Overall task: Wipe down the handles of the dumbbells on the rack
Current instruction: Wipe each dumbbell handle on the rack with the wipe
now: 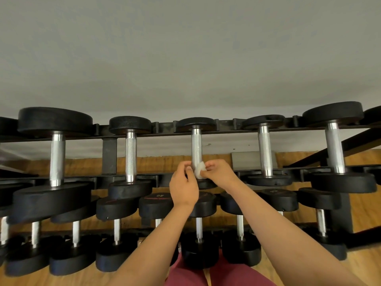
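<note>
Head view: facing the rack [226,129], top tier, at the middle handle [196,147]. With the right hand [221,174], pinching a white wipe [199,171] against the handle's near end, fingertips clamped on it. With the left hand [184,188], fingers curled just beside the wipe; whether gripping wipe or bar, cannot tell. Probably setting the wipe round the bar, stroke not yet run. Next: close it round the knurl, slide toward the far head, turning to cover all sides.
</note>
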Demonstrator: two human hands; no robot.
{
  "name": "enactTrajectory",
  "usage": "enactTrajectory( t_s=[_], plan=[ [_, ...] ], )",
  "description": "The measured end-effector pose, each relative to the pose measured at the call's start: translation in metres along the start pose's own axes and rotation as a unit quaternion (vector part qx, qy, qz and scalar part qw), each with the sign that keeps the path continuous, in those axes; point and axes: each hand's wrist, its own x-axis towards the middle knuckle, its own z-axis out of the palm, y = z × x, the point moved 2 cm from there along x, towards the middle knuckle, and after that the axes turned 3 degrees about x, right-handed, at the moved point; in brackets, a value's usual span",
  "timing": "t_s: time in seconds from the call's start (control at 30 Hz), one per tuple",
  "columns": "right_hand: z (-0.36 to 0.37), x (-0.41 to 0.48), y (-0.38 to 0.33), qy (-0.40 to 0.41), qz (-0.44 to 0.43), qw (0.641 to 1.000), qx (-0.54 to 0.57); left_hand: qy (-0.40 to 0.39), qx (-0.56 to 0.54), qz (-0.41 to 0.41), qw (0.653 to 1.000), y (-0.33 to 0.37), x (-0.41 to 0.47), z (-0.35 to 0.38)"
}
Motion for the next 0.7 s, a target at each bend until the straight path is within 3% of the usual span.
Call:
enactTrajectory(
  t_s=[0.1,0.3,0.53,0.7],
  plan=[
    [-0.0095,0.0007,-0.0001,0.023,0.009,0.999,-0.021,0.012,0.022,0.001,1.0,0.0028,-0.0006,0.002],
    [-0.0071,-0.0002,-0.005,-0.02,0.019,0.999,-0.044,0.01,0.032,-0.003,0.999,0.0036,-0.0007,0.0014],
    [-0.0045,-0.0033,0.0012,0.022,0.006,1.0,0.016,0.016,0.046,-0.001,0.999,0.0037,-0.0009,0.0019],
    [-0.0054,-0.0021,0.0028,0.087,0.027,0.988,0.124,0.02,0.049,-0.003,0.999,0.0028,-0.0012,0.0023]
  ],
)
